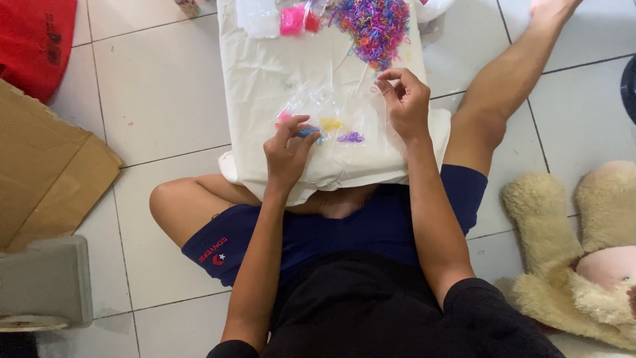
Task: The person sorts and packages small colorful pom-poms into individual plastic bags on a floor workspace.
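Nearest the camera, a black top and dark blue shorts (371, 232) are seen, with one knee bent to the left and the other leg stretched out to the upper right over white floor tiles (159, 99). A white cloth (265, 73) is spread across the lap and out over the floor.

On the near part of the cloth, the left hand (288, 149) is closed in a pinch on a small blue band (309, 132), held between thumb and fingertips. Just beside it lie a small yellow heap (330, 123), a small purple heap (351, 137) and a clear plastic bag (311, 103). The right hand (405, 99) is raised slightly above the cloth, its fingertips pinched together; whether something is held there cannot be told.

Farther off, at the cloth's far end, a large heap of many-coloured bands (374, 25) is piled, with pink packets (295, 20) to its left.

A plush toy (583, 245) lies at the right, cardboard (46, 166) at the left.
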